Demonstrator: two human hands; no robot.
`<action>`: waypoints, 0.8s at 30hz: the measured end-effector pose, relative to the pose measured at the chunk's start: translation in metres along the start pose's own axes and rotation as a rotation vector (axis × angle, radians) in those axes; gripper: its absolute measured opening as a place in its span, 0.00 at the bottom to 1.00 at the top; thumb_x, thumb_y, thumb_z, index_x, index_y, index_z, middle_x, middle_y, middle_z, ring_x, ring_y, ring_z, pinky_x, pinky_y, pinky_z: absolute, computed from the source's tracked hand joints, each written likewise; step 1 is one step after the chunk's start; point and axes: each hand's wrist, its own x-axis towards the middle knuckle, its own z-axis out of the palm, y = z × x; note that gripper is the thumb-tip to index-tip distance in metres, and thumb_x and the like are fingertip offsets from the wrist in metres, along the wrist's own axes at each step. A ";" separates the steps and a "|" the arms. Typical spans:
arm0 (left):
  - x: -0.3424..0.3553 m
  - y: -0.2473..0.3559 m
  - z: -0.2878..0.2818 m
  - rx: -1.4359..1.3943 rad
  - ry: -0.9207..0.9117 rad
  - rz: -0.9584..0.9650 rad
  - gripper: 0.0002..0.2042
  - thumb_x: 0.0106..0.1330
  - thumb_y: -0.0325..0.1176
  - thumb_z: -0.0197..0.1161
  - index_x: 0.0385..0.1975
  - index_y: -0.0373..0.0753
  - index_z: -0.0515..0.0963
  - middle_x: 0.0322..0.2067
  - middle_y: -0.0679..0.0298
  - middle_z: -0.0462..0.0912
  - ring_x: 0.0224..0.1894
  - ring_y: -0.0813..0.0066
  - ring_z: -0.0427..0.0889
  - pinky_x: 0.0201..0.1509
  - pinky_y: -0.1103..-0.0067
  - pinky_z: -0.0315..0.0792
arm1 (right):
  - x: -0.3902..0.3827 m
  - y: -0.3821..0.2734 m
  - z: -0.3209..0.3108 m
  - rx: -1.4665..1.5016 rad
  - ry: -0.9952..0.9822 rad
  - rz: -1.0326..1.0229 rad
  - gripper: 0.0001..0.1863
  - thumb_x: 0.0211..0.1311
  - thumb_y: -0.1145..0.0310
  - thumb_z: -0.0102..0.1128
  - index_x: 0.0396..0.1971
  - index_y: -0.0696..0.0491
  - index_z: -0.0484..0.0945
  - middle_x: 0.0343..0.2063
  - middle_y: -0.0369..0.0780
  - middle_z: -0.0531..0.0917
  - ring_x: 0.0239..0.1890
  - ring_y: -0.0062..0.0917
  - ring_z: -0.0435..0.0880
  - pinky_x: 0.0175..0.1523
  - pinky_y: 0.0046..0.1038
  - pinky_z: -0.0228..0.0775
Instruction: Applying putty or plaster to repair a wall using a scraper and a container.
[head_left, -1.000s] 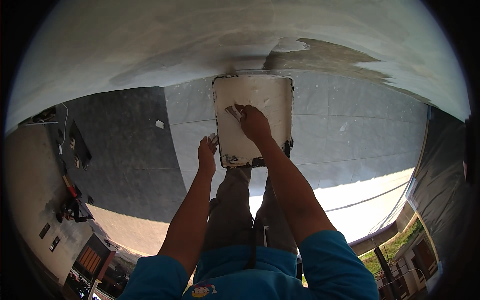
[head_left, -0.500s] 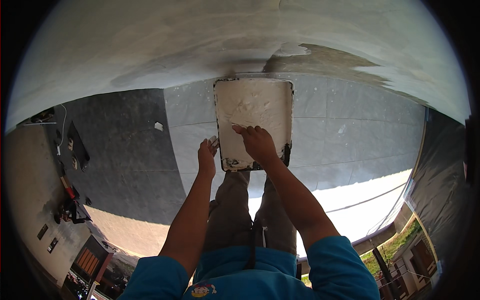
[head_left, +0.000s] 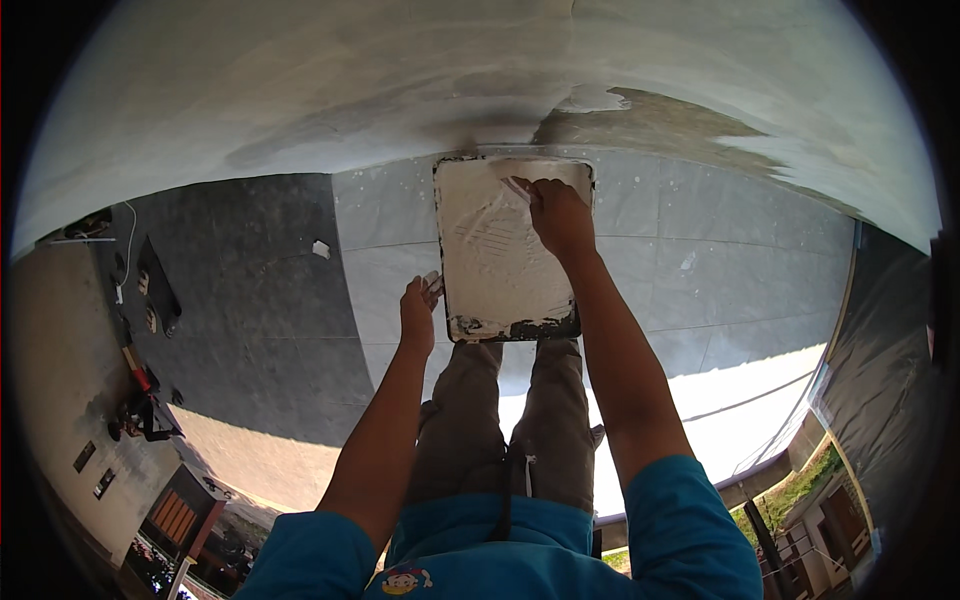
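A rectangular dark-rimmed tray [head_left: 440, 235] full of off-white putty [head_left: 490, 265] lies in front of my legs. Over its far right part, my right hand [head_left: 563, 215] grips a putty knife [head_left: 517, 188]. The knife's handle shows pale at the fingers, while its blade blurs against the putty. Ridged scrape marks run across the middle of the putty. My left hand [head_left: 417, 310] is beside the tray's left edge, its fingers closed about a small whitish piece [head_left: 432, 283]; its kind I cannot make out.
Ahead rises a wall [head_left: 400, 90] with a darker unpainted patch [head_left: 650, 125] at its foot. Grey sheeting [head_left: 720, 260] covers the floor right of the tray, and a darker floor area [head_left: 250, 270] lies left. A white scrap [head_left: 320, 249] rests there. Sandals [head_left: 148, 300] lie far left.
My right hand has moved away from me and to the right across the tray with the putty knife, uncovering scrape marks. The left hand stays nearly in place.
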 end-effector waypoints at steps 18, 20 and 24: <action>0.009 0.004 0.006 0.285 -0.076 0.129 0.23 0.72 0.45 0.43 0.52 0.32 0.74 0.44 0.63 0.79 0.44 0.73 0.74 0.51 0.76 0.62 | -0.001 -0.022 0.041 0.071 -0.169 0.027 0.08 0.58 0.69 0.54 0.36 0.54 0.79 0.35 0.45 0.82 0.41 0.42 0.80 0.46 0.42 0.74; 0.008 0.006 0.008 0.313 -0.092 0.122 0.23 0.72 0.45 0.42 0.53 0.32 0.74 0.45 0.63 0.79 0.44 0.73 0.74 0.52 0.76 0.62 | 0.013 -0.017 0.032 0.098 -0.037 0.093 0.08 0.59 0.69 0.55 0.36 0.54 0.79 0.34 0.44 0.82 0.40 0.41 0.80 0.46 0.43 0.73; 0.007 0.005 0.005 0.235 -0.090 0.112 0.24 0.71 0.47 0.43 0.53 0.33 0.74 0.44 0.63 0.79 0.45 0.72 0.74 0.51 0.76 0.61 | 0.008 -0.031 0.025 0.080 0.005 0.002 0.08 0.58 0.71 0.53 0.36 0.53 0.79 0.32 0.43 0.82 0.38 0.40 0.80 0.44 0.42 0.73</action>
